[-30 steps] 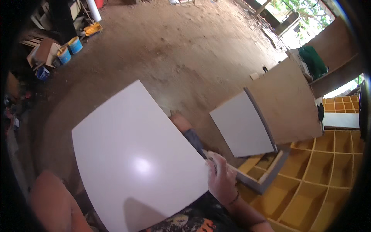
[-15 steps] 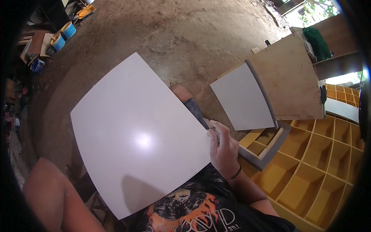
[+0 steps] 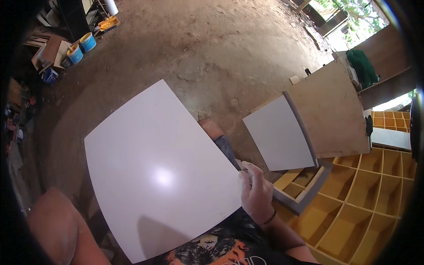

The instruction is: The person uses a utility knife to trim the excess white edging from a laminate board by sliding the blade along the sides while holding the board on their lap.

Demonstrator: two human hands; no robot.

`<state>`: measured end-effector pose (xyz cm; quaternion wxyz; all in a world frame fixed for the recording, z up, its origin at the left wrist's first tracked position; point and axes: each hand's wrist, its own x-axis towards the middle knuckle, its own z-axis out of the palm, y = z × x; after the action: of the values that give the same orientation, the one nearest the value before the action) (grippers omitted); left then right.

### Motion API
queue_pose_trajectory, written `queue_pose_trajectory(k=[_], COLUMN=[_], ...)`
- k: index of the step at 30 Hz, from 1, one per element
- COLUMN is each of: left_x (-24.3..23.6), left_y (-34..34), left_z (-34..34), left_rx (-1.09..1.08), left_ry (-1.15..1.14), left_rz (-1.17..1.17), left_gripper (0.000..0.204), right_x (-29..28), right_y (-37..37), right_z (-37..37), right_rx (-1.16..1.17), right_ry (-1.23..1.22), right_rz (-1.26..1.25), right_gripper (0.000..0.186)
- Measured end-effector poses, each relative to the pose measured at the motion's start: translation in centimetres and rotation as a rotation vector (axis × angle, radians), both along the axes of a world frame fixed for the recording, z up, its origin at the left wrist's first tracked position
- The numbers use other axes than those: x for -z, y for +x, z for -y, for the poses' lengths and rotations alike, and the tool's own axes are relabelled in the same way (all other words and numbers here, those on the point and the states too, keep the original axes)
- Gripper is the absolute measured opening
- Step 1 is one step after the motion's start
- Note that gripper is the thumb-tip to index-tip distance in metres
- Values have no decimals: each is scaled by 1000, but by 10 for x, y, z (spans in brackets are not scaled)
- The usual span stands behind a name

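Note:
A large smooth white panel (image 3: 145, 145) lies tilted across my lap, with a bright glare spot near its middle. At its right edge my right hand (image 3: 258, 194) is closed, the thumb near the panel's face and the fingers curled around a small dark grey piece (image 3: 250, 177). Most of that piece is hidden by the fingers, so its kind does not show. Pale dust coats the fingertips, and a dark beaded bracelet (image 3: 270, 218) circles the wrist. My left hand is nowhere in view; the panel may cover it.
On the right, a smaller white panel (image 3: 280, 134) leans on a plywood box (image 3: 333, 110). Below are a grey-edged wooden frame (image 3: 304, 201) and a large yellow compartmented shelf (image 3: 349, 205). Blue buckets (image 3: 87, 42) and a yellow tray (image 3: 108, 24) stand far left on the dirt floor (image 3: 176, 39).
The whole scene sits lower in the picture, as the view has tipped upward. My right hand stays at the panel's right edge with nearly the same grip.

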<state>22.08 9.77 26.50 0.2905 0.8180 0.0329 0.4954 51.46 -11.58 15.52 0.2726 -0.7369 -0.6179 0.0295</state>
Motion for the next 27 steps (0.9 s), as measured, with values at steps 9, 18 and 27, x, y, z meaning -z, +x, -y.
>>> queue_pose_trajectory(k=[9,18,27], left_x=[-4,-5,68], left_y=[-3,-6,52], left_z=[2,0,5], left_rx=[-5,-18,-260], left_ry=[-27,-43,-374], left_rz=[1,54,108], left_gripper=[48,49,50], right_x=[4,7,6], right_y=[0,3,6], right_z=[2,6,10], right_rx=[5,20,57], right_ry=[-13,12,42], right_rz=[1,-1,27], right_gripper=[36,36,36])
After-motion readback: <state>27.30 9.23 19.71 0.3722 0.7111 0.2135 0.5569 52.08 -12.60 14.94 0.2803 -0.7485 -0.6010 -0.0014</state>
